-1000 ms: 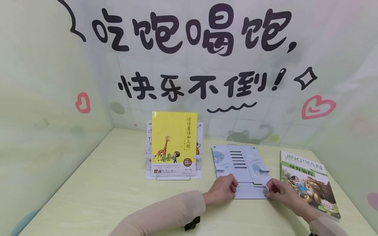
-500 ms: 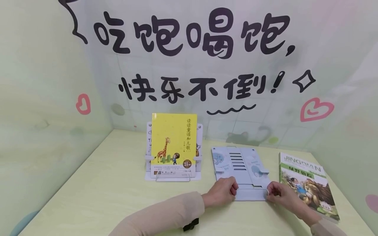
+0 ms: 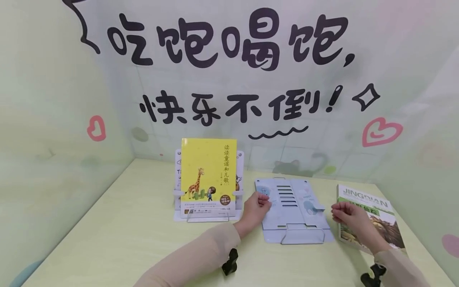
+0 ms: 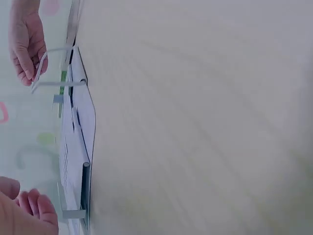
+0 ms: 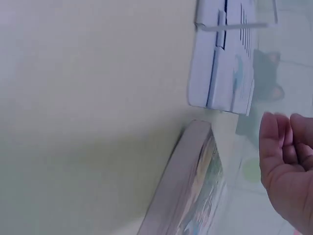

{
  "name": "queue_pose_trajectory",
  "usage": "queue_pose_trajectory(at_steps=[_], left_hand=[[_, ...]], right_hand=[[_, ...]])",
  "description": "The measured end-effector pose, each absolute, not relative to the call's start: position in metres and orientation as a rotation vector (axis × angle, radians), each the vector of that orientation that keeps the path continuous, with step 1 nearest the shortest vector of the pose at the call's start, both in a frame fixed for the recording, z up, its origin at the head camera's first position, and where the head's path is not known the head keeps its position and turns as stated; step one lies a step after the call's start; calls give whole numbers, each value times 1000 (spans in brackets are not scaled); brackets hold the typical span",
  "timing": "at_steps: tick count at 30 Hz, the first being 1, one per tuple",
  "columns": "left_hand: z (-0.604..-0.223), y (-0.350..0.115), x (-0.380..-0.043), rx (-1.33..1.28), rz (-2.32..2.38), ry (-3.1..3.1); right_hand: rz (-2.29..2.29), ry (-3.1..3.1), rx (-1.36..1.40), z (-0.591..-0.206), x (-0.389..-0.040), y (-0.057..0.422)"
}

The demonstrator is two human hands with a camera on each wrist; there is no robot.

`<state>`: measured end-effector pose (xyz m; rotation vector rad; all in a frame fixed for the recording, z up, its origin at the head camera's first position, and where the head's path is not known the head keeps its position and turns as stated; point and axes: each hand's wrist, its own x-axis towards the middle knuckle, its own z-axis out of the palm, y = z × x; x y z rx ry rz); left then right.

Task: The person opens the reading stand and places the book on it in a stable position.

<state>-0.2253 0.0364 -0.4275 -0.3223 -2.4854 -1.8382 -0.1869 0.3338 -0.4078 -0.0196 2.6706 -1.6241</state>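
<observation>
A pale blue book stand (image 3: 295, 207) with slots and elephant pictures lies folded low on the table. From its front edge a clear wire bracket (image 3: 303, 236) now sticks up; it also shows in the left wrist view as a raised loop (image 4: 58, 84). My left hand (image 3: 254, 213) hovers at the stand's left side, fingers loosely bent near the left side clip (image 4: 74, 214). On the other side, my right hand (image 3: 353, 223) hangs between the stand's right clip (image 3: 318, 209) and a thick book (image 3: 374, 215), its fingers bent and holding nothing (image 5: 288, 161).
A yellow children's book (image 3: 209, 175) stands upright on a white book stand (image 3: 177, 209) to the left. Behind the table (image 3: 143, 247) rises a printed wall (image 3: 233, 147). Black wrist straps (image 3: 230, 261) sit at the sleeves.
Both hands have let go of the wire bracket at the stand's front. The left hand has moved up along the left side, the right hand up beside the right clip.
</observation>
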Motion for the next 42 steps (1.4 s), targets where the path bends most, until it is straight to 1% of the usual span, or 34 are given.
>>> queue_pose_trajectory(at_steps=[8, 12, 18, 27, 38, 42], left_hand=[[-430, 40, -234, -41, -1713, -2496], [-432, 43, -239, 46, -1691, -2556], [-435, 44, -244, 149, -1710, -2645], [-434, 42, -251, 158, -1726, -2694], [-439, 41, -253, 145, -1813, -2608], [-439, 42, -253, 137, -1860, -2577]], right_hand=[[-1511, 2785, 149, -413, -218, 329], [-1484, 2775, 210, -415, -229, 327], [-1445, 2745, 215, -416, -239, 321], [-1377, 2721, 233, -420, -245, 317], [-1478, 2618, 347, -423, -248, 317], [-1512, 2618, 331, -423, -247, 319]])
